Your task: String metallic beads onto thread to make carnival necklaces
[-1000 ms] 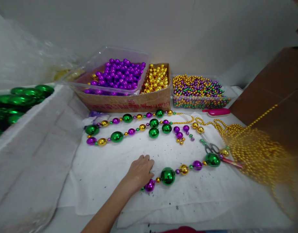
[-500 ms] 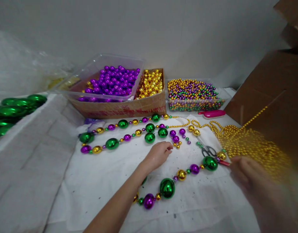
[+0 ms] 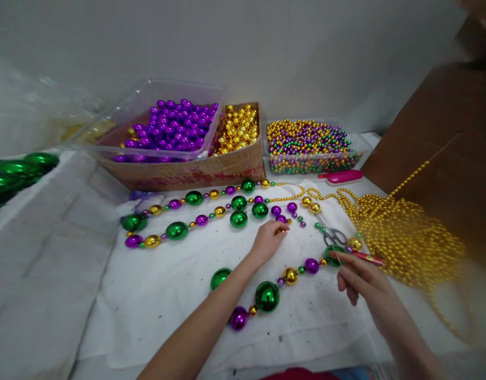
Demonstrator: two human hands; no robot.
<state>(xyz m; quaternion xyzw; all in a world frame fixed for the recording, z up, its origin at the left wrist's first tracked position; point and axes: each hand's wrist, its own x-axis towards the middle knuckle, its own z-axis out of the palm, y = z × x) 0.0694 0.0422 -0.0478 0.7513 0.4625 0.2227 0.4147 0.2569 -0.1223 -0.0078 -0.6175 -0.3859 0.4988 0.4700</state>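
Observation:
My left hand (image 3: 270, 238) reaches over the white cloth, its fingertips pinched at a small gold bead (image 3: 282, 229) beside loose purple beads (image 3: 276, 211). At the right, my right hand (image 3: 364, 277) has thumb and forefinger together on a thin, pale thread (image 3: 337, 257), over the end of a bead strand. That strand carries a big green ball (image 3: 267, 296), purple balls (image 3: 311, 265) and gold balls (image 3: 290, 275), and my left forearm covers part of it. Black-handled scissors (image 3: 335, 236) and a red-handled tool (image 3: 367, 257) lie just beyond my right hand.
A finished-looking bead necklace (image 3: 177, 230) lies across the cloth. Behind stand a clear bin of purple balls (image 3: 175, 126), a cardboard box (image 3: 187, 175) with gold balls and a tub of small mixed beads (image 3: 312, 164). Gold bead chain (image 3: 405, 237) is heaped rightward, near a pink tool (image 3: 345, 177).
My left hand has moved forward and right onto the small gold beads. My right hand has come in leftward from the red-handled tool to the strand's end. The view has shifted slightly.

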